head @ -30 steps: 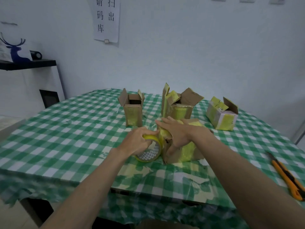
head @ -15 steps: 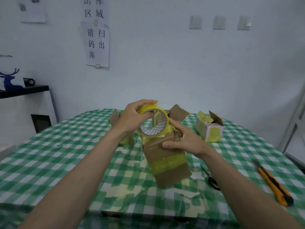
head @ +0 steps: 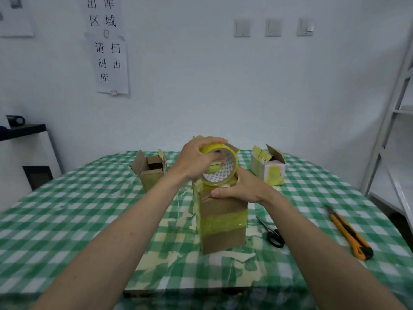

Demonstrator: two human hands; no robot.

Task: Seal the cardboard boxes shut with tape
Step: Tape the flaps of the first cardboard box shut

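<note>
Your left hand [head: 196, 159] grips the glossy yellow tape roll [head: 220, 164] over the box [head: 223, 222] mid-table; your right hand [head: 243, 189] curls round its top edge. This box, matte brown cardboard, already has 1 yellow band; its top looks unsealed. 2 boxes toward the far edge, [head: 150, 173] and [head: 269, 168], stand with flaps open.

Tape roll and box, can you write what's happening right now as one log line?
step: taping box top | left hand: grips tape roll | right hand: holds cardboard box upright on table
</note>
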